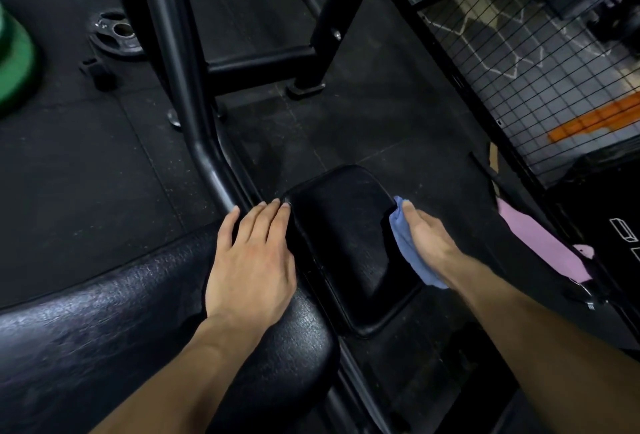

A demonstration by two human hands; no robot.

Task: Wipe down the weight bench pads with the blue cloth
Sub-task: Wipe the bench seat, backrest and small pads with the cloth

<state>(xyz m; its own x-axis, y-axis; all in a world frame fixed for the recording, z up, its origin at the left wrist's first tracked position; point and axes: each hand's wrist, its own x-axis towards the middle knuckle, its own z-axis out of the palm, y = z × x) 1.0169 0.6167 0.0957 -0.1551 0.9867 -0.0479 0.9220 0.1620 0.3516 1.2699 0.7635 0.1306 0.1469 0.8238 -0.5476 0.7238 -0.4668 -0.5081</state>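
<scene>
The small black seat pad (346, 236) of the weight bench lies in the middle of the head view. A larger black back pad (121, 322) fills the lower left. My right hand (427, 236) is shut on the blue cloth (407, 246) and presses it against the right side edge of the seat pad. My left hand (252, 260) rests flat, fingers spread, on the near end of the back pad, with its fingertips touching the seat pad's left edge.
A black steel frame post (173, 62) rises left of the seat pad, with a crossbar (263, 61) beyond. A weight plate (116, 35) and green plates (14, 62) lie on the rubber floor at left. A wire mesh panel (540, 69) and pink cloth (540, 243) stand at right.
</scene>
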